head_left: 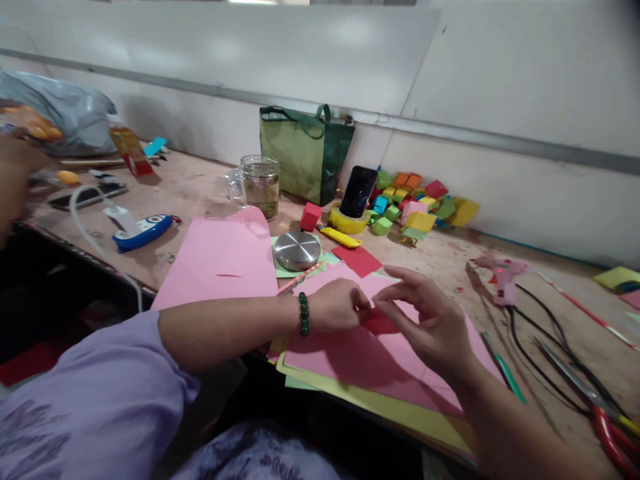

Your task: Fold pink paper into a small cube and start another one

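My left hand [339, 307], below a wrist with a green bead bracelet [304, 315], is closed on a small piece of red paper [381, 323]. Opposite it, my right hand [433, 319] pinches thumb and forefinger together at the paper's upper edge, its other fingers raised. How far the paper is folded is hidden by my fingers. Both hands are over a stack of pink sheets [340, 360], with yellow sheets [395, 417] underneath. Just beyond them lie a flat red square of paper [357, 260] and a round metal disc [297, 251].
A yellow cutter [341, 237], red paper cube [310, 217], phone [359, 192] on a tape roll and many coloured paper cubes stand behind. At right are a pink glue gun [505, 277] with its cord and scissors [580, 380]. A glass mug [261, 187] stands back left.
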